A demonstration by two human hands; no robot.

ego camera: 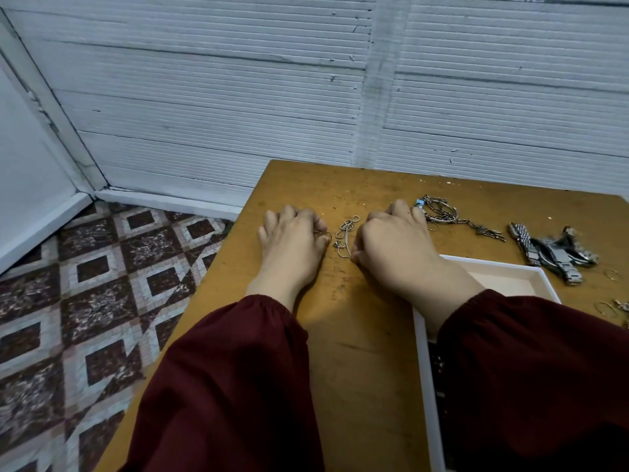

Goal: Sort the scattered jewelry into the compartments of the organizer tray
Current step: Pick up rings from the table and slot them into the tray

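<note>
On the brown wooden table a thin silver chain with small rings (345, 235) lies between my two hands. My left hand (293, 245) rests on the table with fingers curled; a thin wire ring (325, 233) shows at its fingertips. My right hand (391, 245) is curled too, its thumb touching the chain's near end. The white organizer tray (422, 342) lies to the right, mostly hidden under my right sleeve. Behind the right hand sits a tangle of chains and bracelets (442, 211).
Metal watches (551, 255) lie at the right, and thin hoop rings (609, 308) near the right edge. The table's left edge (218, 267) drops to a patterned tile floor. A white ribbed wall stands close behind the table.
</note>
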